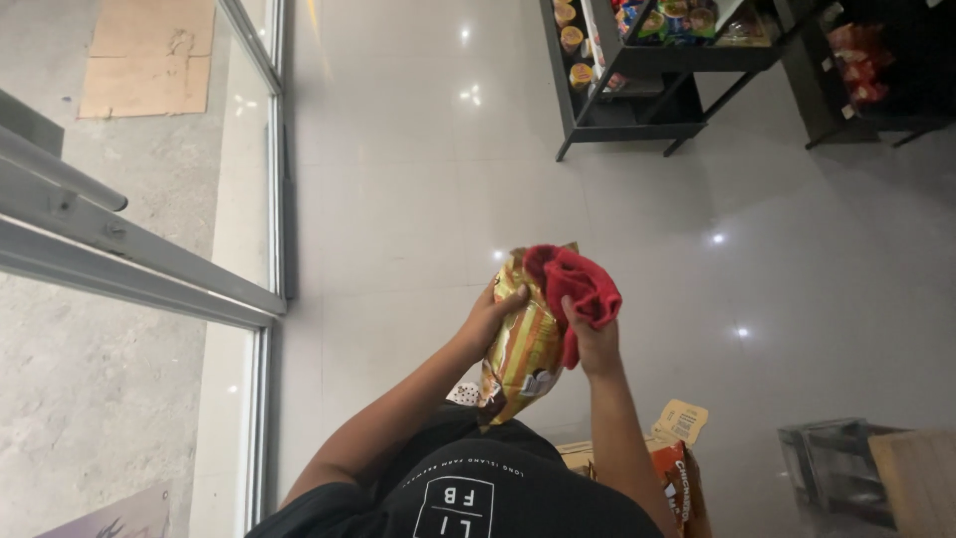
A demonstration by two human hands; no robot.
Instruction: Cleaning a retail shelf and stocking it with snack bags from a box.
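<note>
Looking straight down here, the person has both hands up in front of their chest over a glossy grey tile floor point(418, 199). The left hand point(495, 311) has its grip closed around the upper left edge of a gold and yellow striped snack bag point(523, 349), fingers curled over the front of it, so the bag hangs down tilted toward their body with its bottom end just above the black shirt point(478, 493). The right hand point(595, 339) is closed on a red cloth point(578, 281), bunched up and pressed against the top right part of the bag, thumb showing on the near side. So bag and cloth are touching, both held in the air, not resting on anything. Down by the right forearm there's an open cardboard box point(677, 428) with an orange snack packet point(682, 483) sticking out of it. Further right sits a small dark metal rack point(832, 468) on the floor. Up top there's a black shelf unit point(637, 90) loaded with cup noodles and colourful packets, well apart from the hands. On the left, a glass door with a metal frame point(139, 259), and a flat piece of cardboard point(149, 55) lying on the concrete outside.
</note>
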